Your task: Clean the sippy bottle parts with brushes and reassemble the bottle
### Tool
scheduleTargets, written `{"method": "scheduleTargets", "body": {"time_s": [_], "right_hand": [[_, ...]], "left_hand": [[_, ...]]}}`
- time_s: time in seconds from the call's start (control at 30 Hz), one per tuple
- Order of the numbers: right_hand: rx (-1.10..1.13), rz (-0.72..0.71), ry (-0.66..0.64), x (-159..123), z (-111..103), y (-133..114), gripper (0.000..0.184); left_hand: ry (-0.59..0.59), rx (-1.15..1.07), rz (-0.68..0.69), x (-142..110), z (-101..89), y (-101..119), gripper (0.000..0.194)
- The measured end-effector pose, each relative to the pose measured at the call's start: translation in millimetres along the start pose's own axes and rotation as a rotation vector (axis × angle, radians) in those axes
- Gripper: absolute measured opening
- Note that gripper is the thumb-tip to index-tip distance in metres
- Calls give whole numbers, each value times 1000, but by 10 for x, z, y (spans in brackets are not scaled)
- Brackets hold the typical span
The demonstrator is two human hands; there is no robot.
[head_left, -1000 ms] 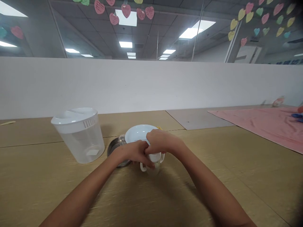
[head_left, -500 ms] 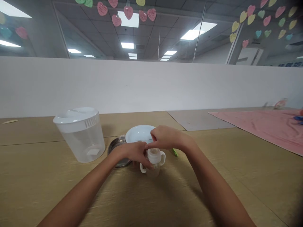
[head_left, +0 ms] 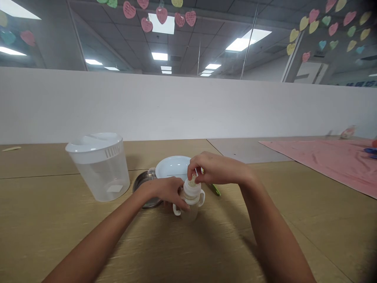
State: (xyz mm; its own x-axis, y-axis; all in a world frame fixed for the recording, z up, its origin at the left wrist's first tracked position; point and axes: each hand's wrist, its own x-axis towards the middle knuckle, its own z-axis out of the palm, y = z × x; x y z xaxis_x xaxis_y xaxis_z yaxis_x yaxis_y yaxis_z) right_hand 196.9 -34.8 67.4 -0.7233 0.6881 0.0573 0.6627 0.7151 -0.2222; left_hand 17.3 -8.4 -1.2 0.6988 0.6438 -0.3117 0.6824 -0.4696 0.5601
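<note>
Head view: right hand (head_left: pixel 216 168) pinches the teat (head_left: pixel 192 182) of a two-handled baby bottle (head_left: pixel 190 206), upright on the desk (head_left: pixel 309 220); left hand (head_left: pixel 165 191) curled around its collar. Clear lidded plastic jug (head_left: pixel 101 169) sits at 9 o'clock, white plate (head_left: pixel 172 166) at 11 o'clock.

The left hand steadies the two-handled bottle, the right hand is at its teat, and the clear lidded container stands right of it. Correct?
No: the head view shows the clear lidded container left of the two-handled bottle; the left hand and right hand are as stated.

Wooden table (head_left: pixel 44 208) with baby bottle (head_left: pixel 189 210), plastic jug (head_left: pixel 101 177)
</note>
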Motion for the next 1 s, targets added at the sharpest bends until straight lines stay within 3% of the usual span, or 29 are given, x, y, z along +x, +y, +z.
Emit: {"method": "scheduleTargets", "body": {"time_s": [0.4, 0.47, 0.6, 0.67, 0.83, 1.0], "right_hand": [[147, 98, 509, -150, -167, -147, 17], [172, 98, 599, -138, -164, -138, 17], [225, 86, 747, -118, -160, -144, 16], [254, 75, 804, -105, -157, -155, 16], [294, 87, 915, -78, -155, -129, 17], [241, 154, 1044, -94, -173, -64, 18]], "left_hand": [[132, 167, 88, -122, -43, 99, 47], [235, 149, 100, -163, -83, 143, 53], [586, 128, 189, -196, -136, 240, 43], [684, 83, 271, -185, -135, 272, 41], [743, -13, 394, -127, -124, 252, 36], [791, 68, 228, -56, -151, 111, 40]]}}
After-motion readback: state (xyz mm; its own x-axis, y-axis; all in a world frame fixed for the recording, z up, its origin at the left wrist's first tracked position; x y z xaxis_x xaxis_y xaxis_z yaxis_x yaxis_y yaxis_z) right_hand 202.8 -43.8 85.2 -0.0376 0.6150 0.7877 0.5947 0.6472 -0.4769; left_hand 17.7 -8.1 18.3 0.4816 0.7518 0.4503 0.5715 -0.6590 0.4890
